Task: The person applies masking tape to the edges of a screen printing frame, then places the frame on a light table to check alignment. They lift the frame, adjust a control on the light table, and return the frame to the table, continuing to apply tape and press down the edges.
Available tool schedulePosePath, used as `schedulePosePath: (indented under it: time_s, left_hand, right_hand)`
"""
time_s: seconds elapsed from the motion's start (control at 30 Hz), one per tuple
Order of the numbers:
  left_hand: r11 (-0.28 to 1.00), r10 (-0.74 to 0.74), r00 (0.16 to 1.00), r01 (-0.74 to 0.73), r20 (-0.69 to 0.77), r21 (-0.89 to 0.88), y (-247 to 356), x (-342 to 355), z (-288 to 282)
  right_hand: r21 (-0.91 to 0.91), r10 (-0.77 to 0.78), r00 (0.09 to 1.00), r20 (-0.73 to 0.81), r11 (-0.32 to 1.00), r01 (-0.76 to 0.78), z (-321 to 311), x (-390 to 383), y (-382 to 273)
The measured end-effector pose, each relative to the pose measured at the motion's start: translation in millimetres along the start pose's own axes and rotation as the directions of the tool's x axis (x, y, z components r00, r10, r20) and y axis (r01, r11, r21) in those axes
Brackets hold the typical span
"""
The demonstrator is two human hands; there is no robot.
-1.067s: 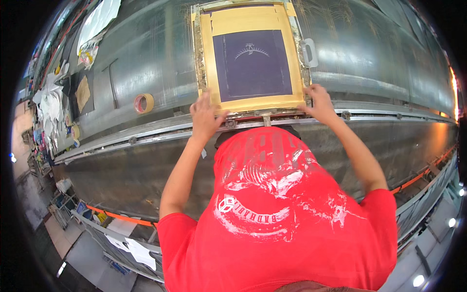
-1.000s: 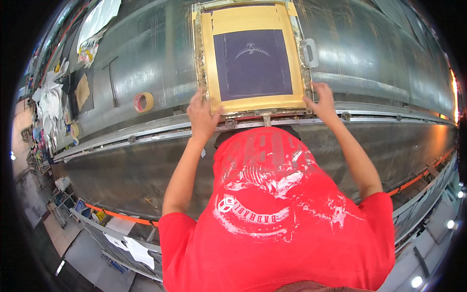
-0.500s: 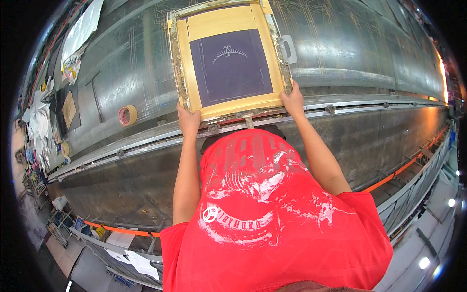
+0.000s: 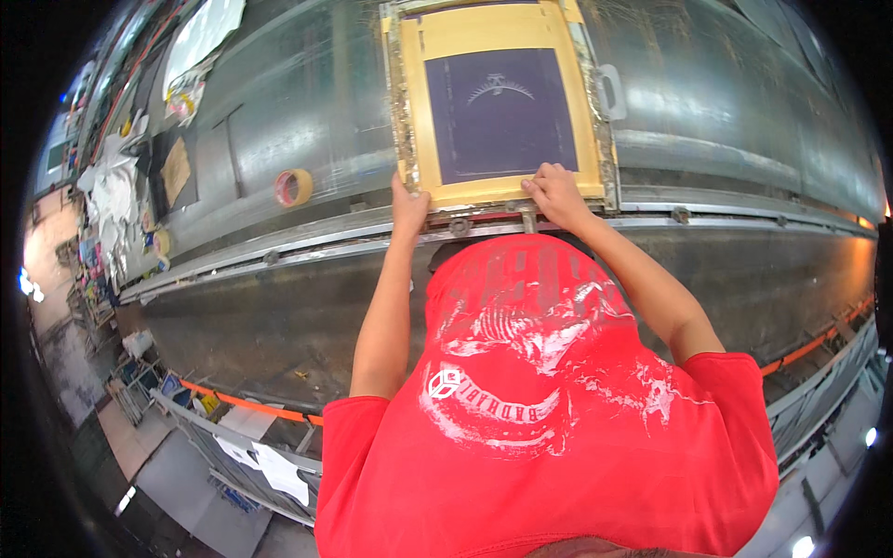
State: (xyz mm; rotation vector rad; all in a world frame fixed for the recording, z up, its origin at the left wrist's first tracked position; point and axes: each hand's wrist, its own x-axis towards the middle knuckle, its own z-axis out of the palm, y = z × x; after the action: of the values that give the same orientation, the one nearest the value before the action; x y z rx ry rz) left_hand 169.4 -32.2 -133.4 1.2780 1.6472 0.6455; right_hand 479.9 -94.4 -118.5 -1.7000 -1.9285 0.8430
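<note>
A silk-screen frame point(image 4: 586, 121) lies flat in front of me, its dark purple mesh point(image 4: 502, 130) bordered with yellow tape and marked by a small pale curved design near the far side. My left hand point(image 4: 409, 205) is closed around the frame's near left corner, thumb toward the near edge. On the near edge, a little in from the right corner, my right hand point(image 4: 558, 195) rests with curled fingers gripping the rim. Below that edge, between my hands, a metal clamp bar point(image 4: 529, 221) shows in part.
The frame sits on a long grey metal table point(image 4: 307, 112) with a rail point(image 4: 316, 245) along its near edge. To the left lie a tape roll point(image 4: 293, 188), a thin bent rod point(image 4: 228, 149), brown paper point(image 4: 176, 166) and crumpled white sheets point(image 4: 118, 200). A white handle point(image 4: 612, 91) stands beside the frame's right side.
My right hand has moved left from the frame's near right corner onto its near edge. My left hand stays on the left corner. The whole view has shifted, so the scene sits farther right.
</note>
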Motion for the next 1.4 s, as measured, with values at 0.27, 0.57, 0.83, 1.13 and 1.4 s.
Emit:
schedulePosePath:
  time_s: [0.27, 0.57, 0.83, 1.13, 1.4]
  left_hand:
    - [0.88, -0.19, 0.976, 0.219, 0.111, -0.421, 15.6, 1.1, -6.0]
    - [0.989, -0.075, 0.992, 0.087, -0.1, 0.119, 12.5, 3.2, 1.8]
    - [0.944, -0.102, 0.992, 0.121, -0.076, 0.308, 19.2, 2.1, 8.1]
    - [0.916, -0.117, 0.984, 0.16, -0.137, 0.369, 18.7, -0.5, 12.7]
    - [0.921, -0.122, 0.981, 0.168, -0.149, 0.352, 27.6, -3.8, 13.2]
  right_hand:
    - [0.238, -0.233, 0.942, 0.241, 0.955, 0.175, 78.7, 76.2, -53.9]
    - [0.085, -0.266, 0.846, 0.462, 0.963, 0.256, 73.0, 88.9, -88.4]
    - [-0.272, -0.164, 0.869, 0.467, 0.909, 0.317, -74.7, 12.2, 12.9]
    - [-0.587, -0.133, 0.897, 0.422, 0.714, 0.382, -107.8, -27.9, 37.5]
    - [-0.564, -0.165, 0.912, 0.377, 0.74, 0.367, -79.7, -36.2, 58.9]
